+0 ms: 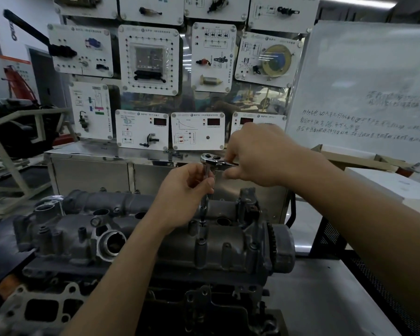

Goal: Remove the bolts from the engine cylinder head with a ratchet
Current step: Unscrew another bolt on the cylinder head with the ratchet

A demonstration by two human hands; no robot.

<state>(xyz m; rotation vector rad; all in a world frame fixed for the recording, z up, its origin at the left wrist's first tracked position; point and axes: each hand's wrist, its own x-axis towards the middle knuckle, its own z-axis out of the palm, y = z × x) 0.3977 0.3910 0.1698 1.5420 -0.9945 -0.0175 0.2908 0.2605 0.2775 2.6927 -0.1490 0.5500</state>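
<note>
The grey engine cylinder head (136,234) lies across the lower middle of the head view. A chrome ratchet (210,160) stands above it on a long extension bar (205,204) whose socket sits on a bolt (202,223) near the head's top middle. My left hand (182,192) pinches the extension bar just under the ratchet head. My right hand (255,156) grips the ratchet handle, which points right and is mostly hidden in the fist. Other bolts (200,241) stand in bosses along the head.
A steel cabinet (90,173) with a wall of white training panels (150,59) stands right behind the engine. A whiteboard (364,93) leans at the right over cardboard boxes (364,161). A black mesh rack (349,258) is at the right, a metal frame (15,141) at the left.
</note>
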